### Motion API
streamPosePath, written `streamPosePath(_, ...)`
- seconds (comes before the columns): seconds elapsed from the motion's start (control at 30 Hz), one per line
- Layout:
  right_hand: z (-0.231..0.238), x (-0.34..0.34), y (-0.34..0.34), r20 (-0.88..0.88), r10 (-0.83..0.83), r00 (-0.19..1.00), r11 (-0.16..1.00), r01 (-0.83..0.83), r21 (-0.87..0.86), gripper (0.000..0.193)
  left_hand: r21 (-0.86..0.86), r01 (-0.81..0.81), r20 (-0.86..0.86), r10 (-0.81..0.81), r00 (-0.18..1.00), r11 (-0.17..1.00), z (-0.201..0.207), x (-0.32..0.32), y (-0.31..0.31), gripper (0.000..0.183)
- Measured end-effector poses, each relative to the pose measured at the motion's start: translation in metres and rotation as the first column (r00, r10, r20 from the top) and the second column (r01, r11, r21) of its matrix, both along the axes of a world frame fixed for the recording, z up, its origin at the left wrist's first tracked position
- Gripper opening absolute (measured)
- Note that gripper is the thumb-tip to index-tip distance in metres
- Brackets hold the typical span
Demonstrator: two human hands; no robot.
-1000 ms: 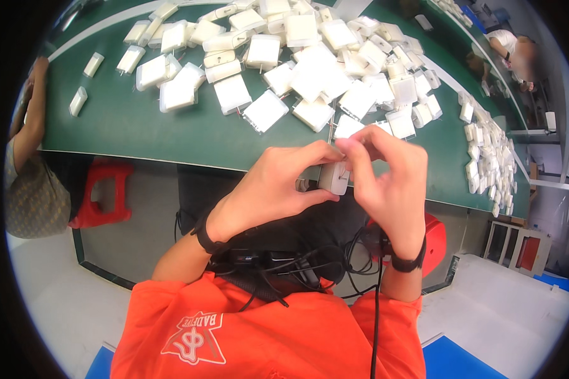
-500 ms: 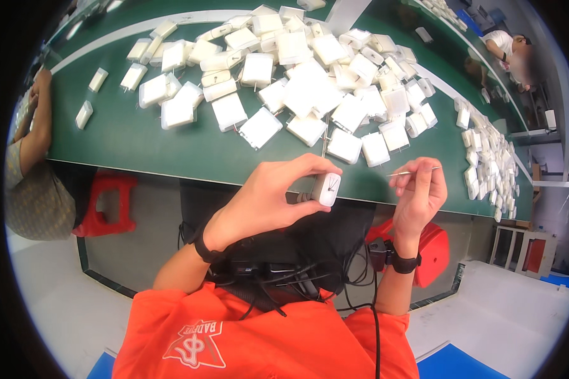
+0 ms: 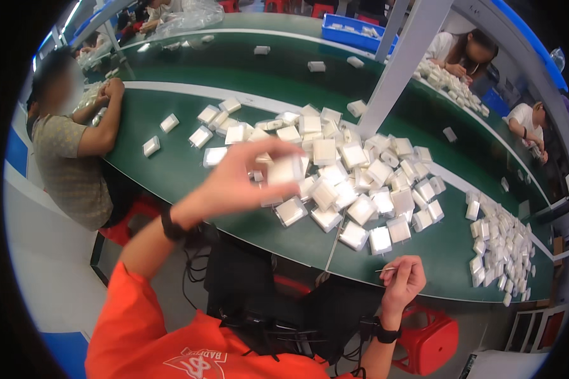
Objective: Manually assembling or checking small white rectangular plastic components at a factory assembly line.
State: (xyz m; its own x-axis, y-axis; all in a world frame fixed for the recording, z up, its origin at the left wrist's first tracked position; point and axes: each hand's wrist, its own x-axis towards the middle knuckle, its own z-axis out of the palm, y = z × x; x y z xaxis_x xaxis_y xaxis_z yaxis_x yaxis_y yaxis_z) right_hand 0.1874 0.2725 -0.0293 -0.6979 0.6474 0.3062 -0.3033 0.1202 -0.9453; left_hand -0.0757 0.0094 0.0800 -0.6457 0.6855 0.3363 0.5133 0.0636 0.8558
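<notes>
1. My orange shirt (image 3: 129, 316) fills the lower left of my view, and a red stool (image 3: 431, 338) stands below the table's near edge, on my right.
2. My hands are well apart. My right hand (image 3: 406, 282), a black band (image 3: 385, 331) at its wrist, is curled around a thin metal tool (image 3: 388, 270) pointing left; I cannot tell whether the hand rests on the table.
3. My left hand (image 3: 237, 179) is raised, thumb and fingers clamped on a white block (image 3: 284, 172), blurred, against the left part of the pile.
4. Behind that, the pile of white blocks (image 3: 360, 207) lies heaped on the green table (image 3: 164, 165), a few loose ones to its left.
5. A second, denser heap (image 3: 496, 247) lies farther right.
6. At the table's left sits a person in a patterned shirt (image 3: 73, 167).
7. Beyond a white post (image 3: 403, 69), a blue bin (image 3: 330, 29) holds pale pieces.
</notes>
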Motion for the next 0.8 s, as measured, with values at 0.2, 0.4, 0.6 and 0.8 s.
streamPosePath(0.2,0.0,-0.002,-0.002,0.057,0.003,0.998,0.994,-0.009,0.107,0.026,-0.37,-0.194,-0.372,0.046,0.927,0.909,0.034,-0.161,0.021,0.05)
streamPosePath(0.4,-0.004,0.001,-0.001,0.075,0.017,0.997,1.0,-0.017,-0.005,0.017,-0.687,-0.183,-0.164,0.095,0.982,0.703,0.022,-0.253,0.059,0.054)
streamPosePath(0.6,0.0,-0.003,-0.006,0.095,0.009,0.995,0.997,-0.016,0.07,0.019,-0.126,-0.41,-0.314,0.356,0.88,0.903,-0.018,-0.307,0.065,0.068)
streamPosePath(0.8,-0.008,0.001,-0.001,0.097,-0.011,0.995,0.991,-0.002,0.136,0.023,-0.311,-0.356,-0.472,0.181,0.863,0.881,-0.024,-0.299,0.029,0.057)
